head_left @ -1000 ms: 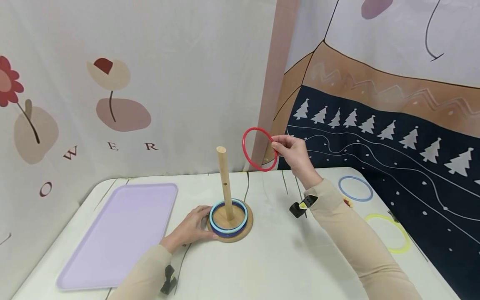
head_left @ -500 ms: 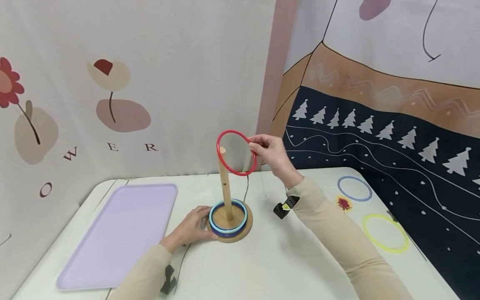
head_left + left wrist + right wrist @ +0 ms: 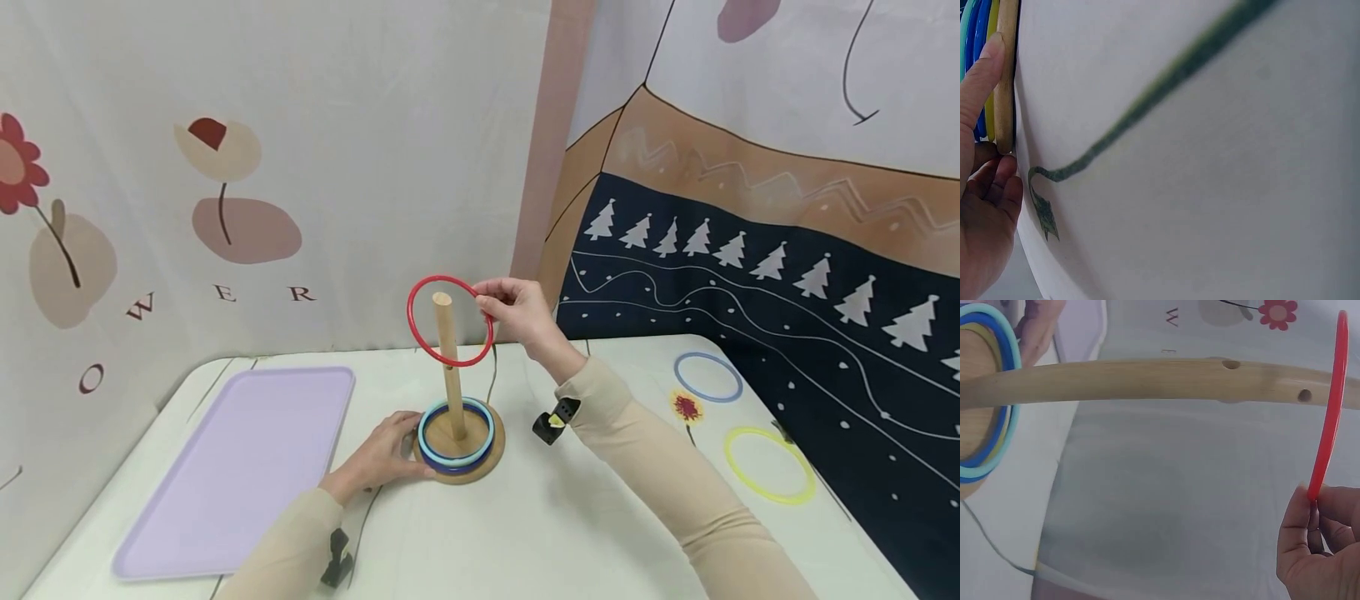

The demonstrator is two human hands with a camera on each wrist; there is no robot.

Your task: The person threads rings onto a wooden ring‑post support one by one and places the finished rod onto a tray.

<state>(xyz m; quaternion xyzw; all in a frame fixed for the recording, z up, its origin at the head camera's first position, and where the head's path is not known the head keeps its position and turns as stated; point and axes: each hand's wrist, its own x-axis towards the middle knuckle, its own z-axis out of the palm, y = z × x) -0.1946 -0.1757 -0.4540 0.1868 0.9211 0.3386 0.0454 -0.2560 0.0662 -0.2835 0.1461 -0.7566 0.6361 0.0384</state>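
Note:
My right hand (image 3: 522,317) pinches a thin red ring (image 3: 1331,419) by its right edge, between thumb and fingers. The ring is tilted and, in the head view, loops around the upper end of an upright wooden peg (image 3: 452,393). At the peg's foot, a light turquoise ring (image 3: 459,463) lies on top of dark blue ones, with a yellow ring (image 3: 990,128) lowest on the round wooden base (image 3: 498,442). My left hand (image 3: 381,454) grips the base's left edge, thumb at the front and fingers behind.
A lilac tray (image 3: 243,467) lies left on the white cloth-covered table (image 3: 547,533). Over at the right edge are a light blue ring (image 3: 679,371) and a yellow ring (image 3: 787,500). Printed curtains (image 3: 390,167) hang close behind the table.
My right hand has carried the red ring leftward and slightly down, from beside the peg to around its top. The left hand stays on the base.

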